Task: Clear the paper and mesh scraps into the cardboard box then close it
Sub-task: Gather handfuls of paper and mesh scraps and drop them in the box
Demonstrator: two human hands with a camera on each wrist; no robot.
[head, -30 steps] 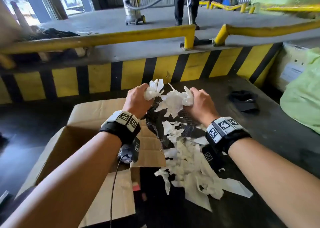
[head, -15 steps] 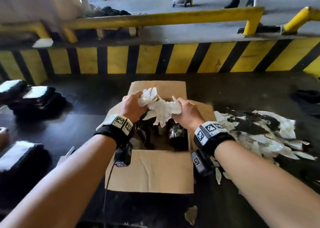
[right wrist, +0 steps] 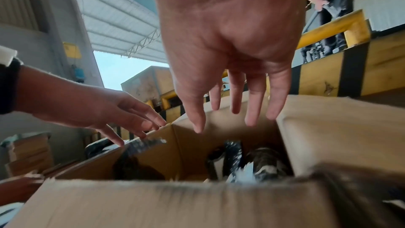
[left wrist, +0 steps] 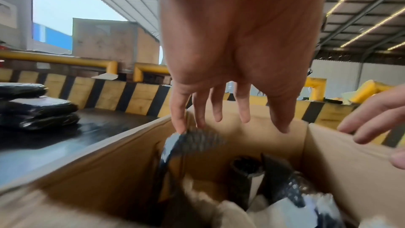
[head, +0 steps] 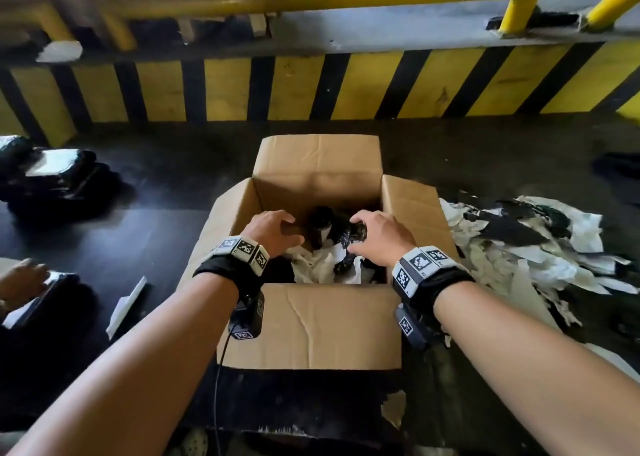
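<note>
Head view: left hand (head: 273, 229) and right hand (head: 375, 232) hang over the cardboard box (head: 308, 327), fingers spread and empty; half a second ago they gripped a wad, now inside it. Scrap pile (head: 530, 248) (sizeable) remains right of the box, flaps unfolded.

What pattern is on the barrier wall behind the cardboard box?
Slanted yellow and black stripes on the barrier wall, clearest in the head view.
</note>
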